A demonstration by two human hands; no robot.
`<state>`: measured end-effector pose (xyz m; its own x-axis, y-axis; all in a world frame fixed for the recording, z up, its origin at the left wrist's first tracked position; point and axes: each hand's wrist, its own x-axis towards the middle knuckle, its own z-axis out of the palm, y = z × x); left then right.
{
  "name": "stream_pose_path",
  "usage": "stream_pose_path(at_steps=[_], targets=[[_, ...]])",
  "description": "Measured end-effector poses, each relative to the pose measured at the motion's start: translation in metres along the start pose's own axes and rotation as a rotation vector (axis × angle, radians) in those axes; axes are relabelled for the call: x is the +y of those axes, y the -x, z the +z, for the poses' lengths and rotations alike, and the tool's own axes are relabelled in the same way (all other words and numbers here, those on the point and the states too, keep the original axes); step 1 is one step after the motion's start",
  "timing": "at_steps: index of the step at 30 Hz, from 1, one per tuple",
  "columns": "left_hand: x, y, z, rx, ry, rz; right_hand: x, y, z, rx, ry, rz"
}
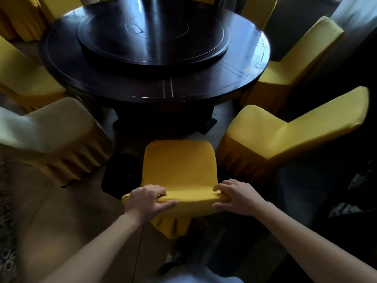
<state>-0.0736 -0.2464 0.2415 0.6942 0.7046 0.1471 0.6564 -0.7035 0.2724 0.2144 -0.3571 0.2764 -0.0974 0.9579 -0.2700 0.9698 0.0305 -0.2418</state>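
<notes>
both hands on one yellow-covered chair [177,166], at the top edge of its back. left hand [148,199] clamped on the left end of that edge: fingers [159,193] curled over to the far side, thumb stretched along the near side. right hand [238,197] gripping the right end the same way, fingers hooked over the top, thumb pressed flat on the near face. hands well apart, a stretch of the top edge showing between them. forearms reaching in from the near side.

chair standing on the floor [61,211], facing a round dark table [142,86], near the table's near edge but apart from it. pleated skirt of the cover hanging below the hands on the near side.

just right of it, a second yellow chair [265,135]; to the left, a paler covered chair [55,127], both turned toward the table. more yellow chairs around the side and far edges of the table. raised turntable [153,37] on the middle of the table. dark shape [120,174] on the floor just left of the held chair, too dim to name. patterned rug [6,231] at the left edge of the floor.
</notes>
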Motion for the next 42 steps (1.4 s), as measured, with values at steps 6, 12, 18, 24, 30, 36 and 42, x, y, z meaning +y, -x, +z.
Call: stream_pose_path(at_steps=[6, 12, 18, 24, 30, 36, 42], targets=[[-0.028, -0.060, -0.002, -0.020, 0.013, 0.010, 0.004, -0.048, -0.007, 0.003, 0.006, 0.046], [-0.048, -0.104, -0.002, -0.098, 0.033, 0.020, 0.029, -0.090, -0.024, -0.018, 0.039, -0.016], [-0.056, -0.137, 0.003, -0.087, 0.003, -0.021, 0.055, -0.129, -0.045, -0.055, 0.072, -0.077], [-0.064, -0.164, 0.008, -0.017, -0.027, -0.061, 0.081, -0.166, -0.060, -0.022, 0.070, -0.190], [-0.077, -0.190, 0.010, -0.042, -0.095, -0.133, 0.100, -0.203, -0.074, -0.004, 0.041, -0.281], [-0.095, -0.216, 0.000, -0.128, -0.124, -0.238, 0.104, -0.243, -0.086, 0.011, 0.025, -0.347], [-0.125, -0.244, -0.004, -0.154, -0.091, -0.259, 0.104, -0.286, -0.099, 0.025, 0.008, -0.331]])
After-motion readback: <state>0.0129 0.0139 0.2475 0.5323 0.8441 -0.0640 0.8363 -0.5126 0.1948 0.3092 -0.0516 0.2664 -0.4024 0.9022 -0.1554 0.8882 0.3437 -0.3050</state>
